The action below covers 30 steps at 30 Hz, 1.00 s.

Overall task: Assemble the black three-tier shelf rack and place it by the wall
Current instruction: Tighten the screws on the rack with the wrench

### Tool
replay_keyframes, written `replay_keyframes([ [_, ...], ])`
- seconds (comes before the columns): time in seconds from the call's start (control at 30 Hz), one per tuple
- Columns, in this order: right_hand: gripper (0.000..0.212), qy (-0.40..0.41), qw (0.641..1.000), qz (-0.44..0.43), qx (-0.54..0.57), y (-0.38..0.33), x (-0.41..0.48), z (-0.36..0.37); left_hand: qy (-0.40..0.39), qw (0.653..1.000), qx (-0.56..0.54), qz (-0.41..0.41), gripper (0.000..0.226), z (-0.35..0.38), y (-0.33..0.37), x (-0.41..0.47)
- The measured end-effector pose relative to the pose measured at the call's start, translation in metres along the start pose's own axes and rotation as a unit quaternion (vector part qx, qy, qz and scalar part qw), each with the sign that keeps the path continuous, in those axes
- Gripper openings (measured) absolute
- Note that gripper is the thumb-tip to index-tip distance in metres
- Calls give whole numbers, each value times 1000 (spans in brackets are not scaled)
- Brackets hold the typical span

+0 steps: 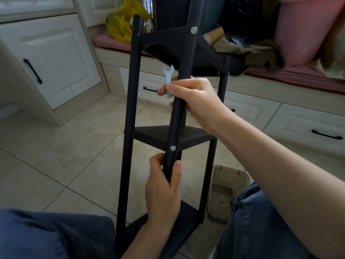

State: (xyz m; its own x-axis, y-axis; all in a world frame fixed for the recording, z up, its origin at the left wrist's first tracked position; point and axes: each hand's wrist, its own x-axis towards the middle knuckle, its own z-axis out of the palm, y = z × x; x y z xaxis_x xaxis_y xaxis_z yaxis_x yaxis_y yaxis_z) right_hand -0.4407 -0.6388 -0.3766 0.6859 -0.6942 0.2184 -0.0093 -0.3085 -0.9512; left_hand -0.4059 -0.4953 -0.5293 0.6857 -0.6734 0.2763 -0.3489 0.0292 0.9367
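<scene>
The right hand [196, 103] wraps the near pole [175, 128] of the shelf rack [149, 136] (pinching a small wrench [168, 77] too), while the left hand [164, 189] grips it at six o'clock.

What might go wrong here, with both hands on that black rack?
1. The right hand grips the pole while also pinching a small wrench; the wrench may slip and drop onto the tiles.
2. The left hand holds the same pole lower down, so the rack is steadied at one pole only and might twist or tip toward the cluttered bench.
</scene>
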Motion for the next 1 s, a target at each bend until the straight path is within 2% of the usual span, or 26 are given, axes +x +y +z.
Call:
replay_keyframes([
  [0.13,21,3,1000,-4,-24,-2,-3,-4,-31,999,3,11,17,0,-8,3],
  [0.23,20,9,998,38,-45,1,-7,-12,-45,999,-10,20,18,4,-10,10],
  [0.33,19,8,996,80,-41,8,-18,-21,-36,999,-16,11,22,8,-10,17],
  [0.6,25,14,980,115,-159,38,-50,-32,-9,1000,-5,20,14,11,-11,34],
  [0.77,20,-10,961,146,-234,65,-71,-14,9,999,2,39,21,9,-12,36],
  [1.0,23,-64,954,222,-189,91,-74,17,38,997,18,63,30,1,-14,37],
])
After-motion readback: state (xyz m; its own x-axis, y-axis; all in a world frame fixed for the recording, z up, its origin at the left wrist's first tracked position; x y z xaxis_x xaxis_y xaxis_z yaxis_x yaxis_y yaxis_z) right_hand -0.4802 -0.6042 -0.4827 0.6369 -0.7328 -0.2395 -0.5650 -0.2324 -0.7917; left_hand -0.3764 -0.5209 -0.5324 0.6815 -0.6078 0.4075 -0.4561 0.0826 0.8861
